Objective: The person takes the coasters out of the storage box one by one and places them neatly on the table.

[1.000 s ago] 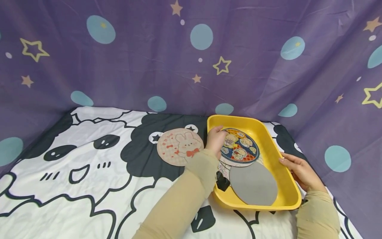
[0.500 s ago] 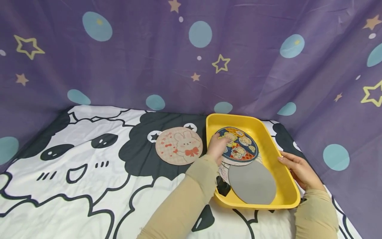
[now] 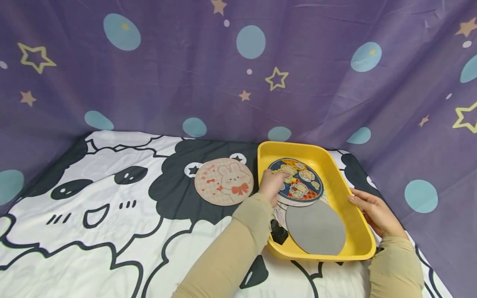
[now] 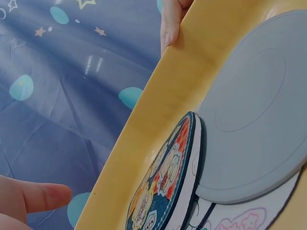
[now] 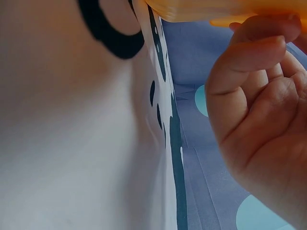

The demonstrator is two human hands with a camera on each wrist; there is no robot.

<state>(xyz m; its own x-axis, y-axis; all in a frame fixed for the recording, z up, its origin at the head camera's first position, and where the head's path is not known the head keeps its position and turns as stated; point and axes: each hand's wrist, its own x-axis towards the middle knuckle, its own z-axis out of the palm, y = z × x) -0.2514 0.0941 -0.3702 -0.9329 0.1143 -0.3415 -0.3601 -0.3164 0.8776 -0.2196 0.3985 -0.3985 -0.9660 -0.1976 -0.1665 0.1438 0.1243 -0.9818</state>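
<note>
hands [image 3: 273, 186] [image 3: 381, 213] 2 | tray [image 3: 357, 225] 1 | discs [image 3: 223, 182] [image 3: 303, 182] [image 3: 316, 229] 4+ | sheet [image 3: 106, 182] 1 | curtain [image 3: 179, 70] 1

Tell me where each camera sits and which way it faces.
Head: worn on the head, facing forward and down at the yellow tray; left hand, right hand and sleeves show.
Left wrist: worn there, looking across the tray's inside; part of the left hand shows low left, right-hand fingers at the top.
Right wrist: worn there, looking along the white sheet; the right hand shows.
Shared: head and left wrist both show the gray disc.
</note>
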